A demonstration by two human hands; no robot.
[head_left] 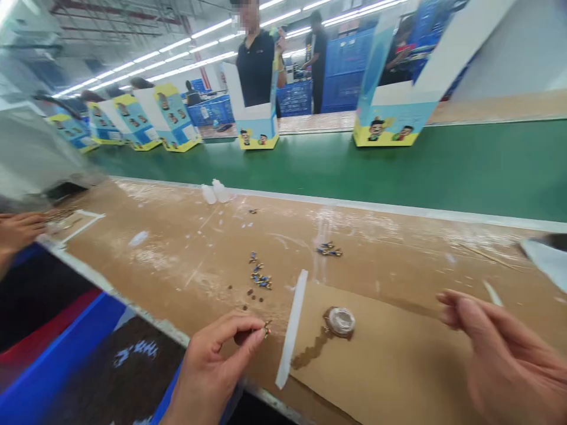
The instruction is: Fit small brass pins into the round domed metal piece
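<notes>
My left hand (221,360) pinches a tiny gold-brown piece with green and red spots (267,329) between thumb and index finger, over the brown tabletop. Just beyond it lie several small brown discs (250,293) and a cluster of tiny blue-and-gold pieces (261,278). My right hand (500,348) hovers at the right over a flat cardboard sheet (398,348). Its thumb and fingertips are pressed together, and whatever they may hold is too small to make out. Between the hands, a small round dish with a clear, wet-looking surface (341,321) sits on the cardboard beside a dark stain.
White tape (292,330) edges the cardboard. Farther off are more blue-and-gold pieces (329,249) and two small white bottles (215,192). Printed cartons (258,127) stand on a green conveyor belt (305,168). Another person's hand (20,230) is at far left; a blue bin (88,360) sits below the table edge.
</notes>
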